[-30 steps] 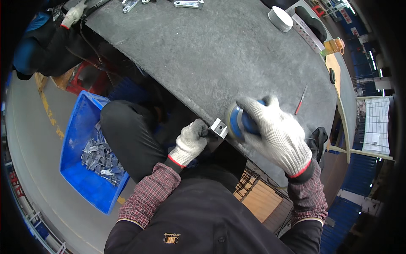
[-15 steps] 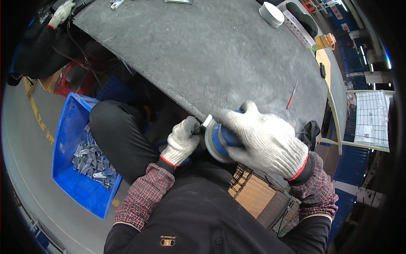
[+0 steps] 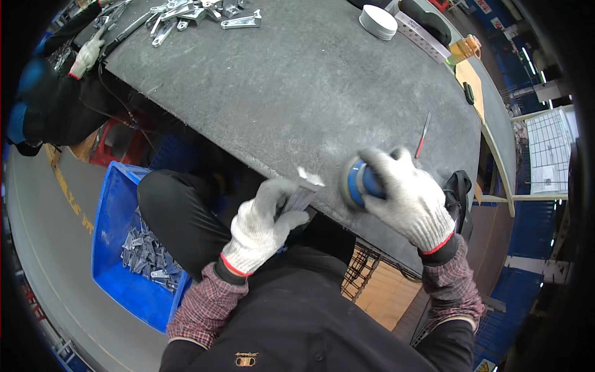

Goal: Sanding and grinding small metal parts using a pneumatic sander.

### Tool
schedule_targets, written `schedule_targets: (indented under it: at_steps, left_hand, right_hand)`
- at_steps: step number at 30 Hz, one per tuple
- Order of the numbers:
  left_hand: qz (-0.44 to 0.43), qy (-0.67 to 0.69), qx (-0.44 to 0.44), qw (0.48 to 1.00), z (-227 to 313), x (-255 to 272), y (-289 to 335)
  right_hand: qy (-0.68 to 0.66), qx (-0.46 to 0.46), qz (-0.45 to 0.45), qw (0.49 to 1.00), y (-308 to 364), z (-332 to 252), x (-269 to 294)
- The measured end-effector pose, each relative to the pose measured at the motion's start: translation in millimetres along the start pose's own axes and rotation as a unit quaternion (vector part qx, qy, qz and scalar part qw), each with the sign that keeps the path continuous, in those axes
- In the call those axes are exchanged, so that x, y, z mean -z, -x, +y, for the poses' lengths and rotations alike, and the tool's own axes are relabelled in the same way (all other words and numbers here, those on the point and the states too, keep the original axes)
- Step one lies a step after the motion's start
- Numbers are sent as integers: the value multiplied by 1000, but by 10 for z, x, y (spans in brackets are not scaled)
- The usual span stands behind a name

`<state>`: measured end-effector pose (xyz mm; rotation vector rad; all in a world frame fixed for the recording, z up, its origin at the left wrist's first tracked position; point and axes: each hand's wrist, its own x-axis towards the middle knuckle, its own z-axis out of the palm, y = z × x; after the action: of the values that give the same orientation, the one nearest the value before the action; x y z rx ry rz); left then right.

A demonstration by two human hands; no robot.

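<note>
The gloved left hand [image 3: 263, 218] is wrapped around a metal piece [image 3: 303, 193], which juts past the fingers near the edge of the grey worktable [image 3: 297, 93]. To its right, the gloved right hand [image 3: 409, 199] curls over a round blue sander [image 3: 365, 181]. Beyond lies a slim red-handled tool [image 3: 423, 134]; a blue crate [image 3: 142, 299] stands left.

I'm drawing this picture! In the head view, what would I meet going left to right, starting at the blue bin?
Blue bin → left hand holding a metal piece → right hand holding a blue round tool → white gridded panel.
</note>
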<state>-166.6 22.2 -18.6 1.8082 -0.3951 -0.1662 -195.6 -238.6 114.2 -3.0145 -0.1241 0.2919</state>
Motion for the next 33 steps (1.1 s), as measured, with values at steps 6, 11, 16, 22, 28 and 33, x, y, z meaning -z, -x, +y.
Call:
schedule_targets:
  at_steps: [6, 11, 16, 22, 28, 33]
  left_hand:
    - [-88, -420, -155, 890, 387, -257, -900]
    - [-386, -472, -134, 782, 573, -270, -1460]
    - [-389, -258, -115, 877, 611, -64, -1719]
    - [-118, -35, -160, 979, -136, -184, -1195]
    - [-24, -245, -236, 940, -63, 95, -942]
    - [-38, -230, -246, 941, -198, 45, -988]
  right_hand:
    - [-131, -200, 124, 963, 394, 397, -475]
    - [-143, -200, 154, 957, 642, 462, -574]
    - [-147, -170, 141, 964, 597, 285, -534]
    - [-190, -186, 168, 949, 515, 399, -544]
    - [-201, -149, 193, 949, 390, 497, -589]
    - [-166, -35, 137, 976, -4, -222, -140]
